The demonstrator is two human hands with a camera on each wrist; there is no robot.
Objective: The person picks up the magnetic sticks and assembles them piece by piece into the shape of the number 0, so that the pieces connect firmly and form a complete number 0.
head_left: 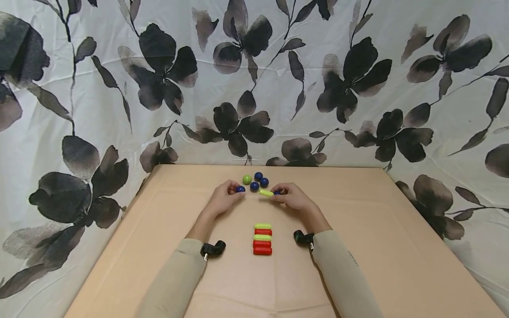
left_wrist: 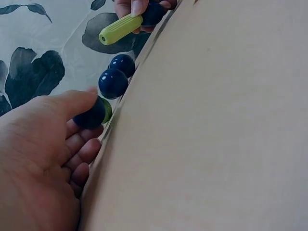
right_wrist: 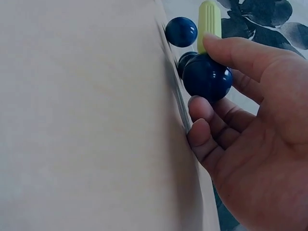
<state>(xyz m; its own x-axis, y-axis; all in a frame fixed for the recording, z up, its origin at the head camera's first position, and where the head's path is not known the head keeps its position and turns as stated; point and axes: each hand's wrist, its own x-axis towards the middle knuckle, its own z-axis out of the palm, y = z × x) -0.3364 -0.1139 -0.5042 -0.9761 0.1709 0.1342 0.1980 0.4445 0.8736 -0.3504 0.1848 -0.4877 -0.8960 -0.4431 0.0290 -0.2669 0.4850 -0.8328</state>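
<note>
Nearest, on the forearms behind both hands, are beige sleeves [head_left: 179, 274], each with a small black camera [head_left: 213, 249] at the wrist. Between the wrists, on the near side of the hands, five short sticks lie crosswise in a row on the tan tabletop [head_left: 381, 265]: two red sticks [head_left: 262, 251] nearest, then a yellow-green one, another red one and another yellow-green one.

Beyond that row the two hands face each other. The left hand [head_left: 224, 198] is partly closed, its thumb and fingers pinching a blue ball [head_left: 240, 189] at the fingertips, the lower fingers loosely bent in the left wrist view. The right hand [head_left: 296, 196] is also partly closed, gripping a second blue ball [right_wrist: 207, 79] together with one end of a yellow-green stick [head_left: 266, 193]. The stick points from the right fingertips toward the left hand, its held end against the ball; whether the two are joined I cannot tell.

Just past the fingertips, in the gap between the hands, sit three loose blue balls [head_left: 258, 176] and a green ball [head_left: 247, 179], the green one nearest the left hand. Farther off, beyond the table's far edge, hangs a white cloth [head_left: 294, 132] with dark flowers.
</note>
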